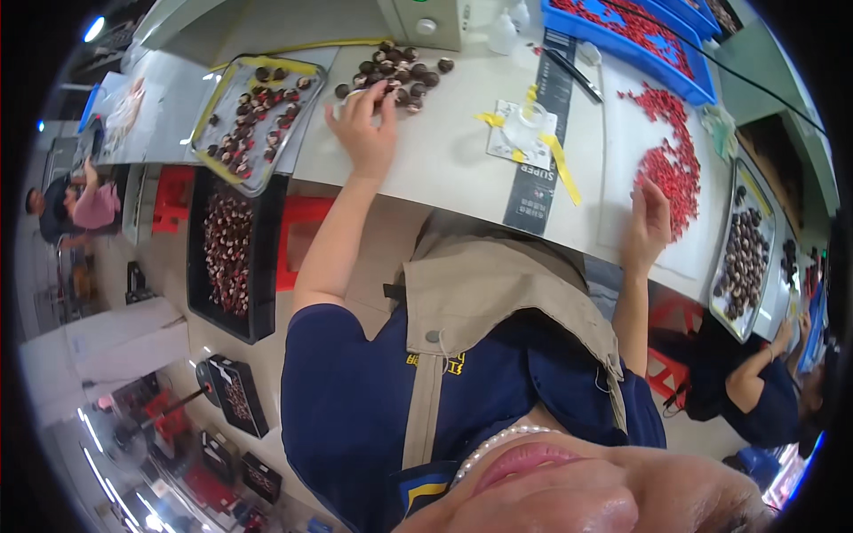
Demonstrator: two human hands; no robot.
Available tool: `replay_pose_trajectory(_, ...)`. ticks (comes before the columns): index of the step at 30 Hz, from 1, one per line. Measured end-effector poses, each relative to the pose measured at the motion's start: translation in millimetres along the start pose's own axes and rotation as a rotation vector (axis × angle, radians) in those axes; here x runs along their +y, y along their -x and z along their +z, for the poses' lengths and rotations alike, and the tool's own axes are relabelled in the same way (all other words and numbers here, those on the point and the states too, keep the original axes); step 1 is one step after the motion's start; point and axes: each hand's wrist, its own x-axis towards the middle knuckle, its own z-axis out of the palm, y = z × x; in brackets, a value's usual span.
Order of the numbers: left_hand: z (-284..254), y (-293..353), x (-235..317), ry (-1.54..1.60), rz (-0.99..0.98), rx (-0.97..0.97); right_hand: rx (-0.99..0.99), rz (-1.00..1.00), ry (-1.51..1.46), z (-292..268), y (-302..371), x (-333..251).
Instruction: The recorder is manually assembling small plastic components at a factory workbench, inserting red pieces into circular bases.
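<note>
My left hand [365, 131] reaches to the near edge of a loose pile of dark brown balls [391, 67] with pale patches. Its fingers are apart and touch the nearest balls; I see none gripped. On the right, my right hand [650, 222] rests beside a long spread of small red pieces [673, 164]. Those fingers are curled together, and what they hold, if anything, is too small or hidden. Between my hands a small clear cup [526, 124] sits on a pale square with yellow strips [565, 169] around it.
A metal tray [262, 173] of balls and red bits lies left, above a black crate [197, 298]. A blue tray [702, 75] of red pieces stands far right, near a black pen-like tool [573, 75]. Another ball-filled tray [718, 306] is beside a co-worker [764, 400].
</note>
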Motion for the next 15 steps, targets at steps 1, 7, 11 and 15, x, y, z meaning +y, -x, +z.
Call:
replay_pose_trajectory(1,2,0,1,0.020,0.002,-0.018,0.002,-0.005,0.024,-3,2,-1)
replay_pose_trajectory(7,8,5,8,-0.018,0.177,-0.087,0.024,-0.196,0.329,-10,-2,-7)
replay_pose_trajectory(11,7,2,12,-0.243,0.346,-0.311,-0.070,0.190,-0.185,-17,-7,-17)
replay_pose_trajectory(15,10,3,13,-0.204,0.313,-0.304,-0.134,0.440,-0.692,-21,-8,-25)
